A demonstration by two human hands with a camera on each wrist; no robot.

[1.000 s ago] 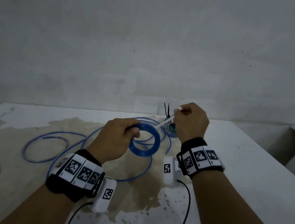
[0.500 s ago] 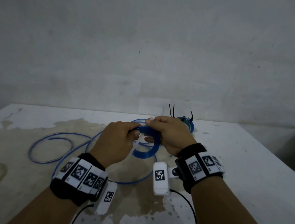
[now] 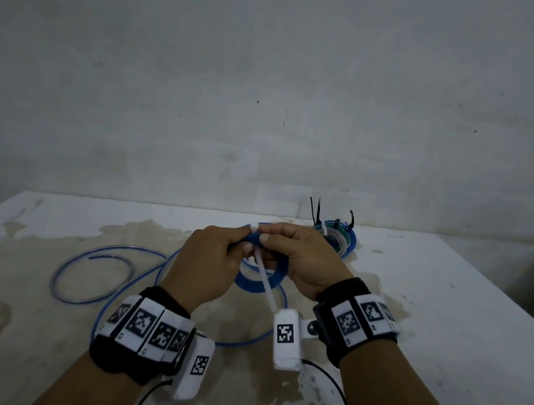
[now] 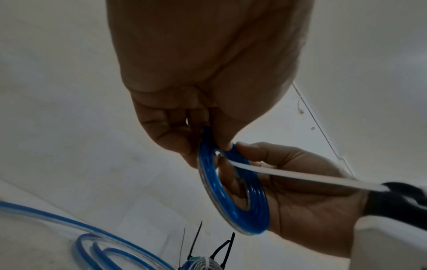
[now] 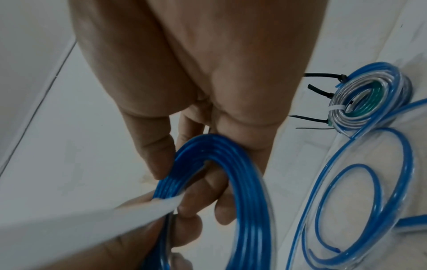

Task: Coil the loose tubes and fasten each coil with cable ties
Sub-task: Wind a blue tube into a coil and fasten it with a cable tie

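The stained worktop (image 3: 443,314) carries loose blue tubing (image 3: 91,271) at left and finished tied coils (image 3: 339,241) at rear. Both hands hold the blue coil (image 3: 261,286) above it. Left hand (image 3: 209,262) fingers pinch the coil's top; right hand (image 3: 305,264) fingers curl round the coil beside them. The white cable tie (image 3: 264,286) passes through the coil, its long axis pointing toward the person, nearer the right hand.
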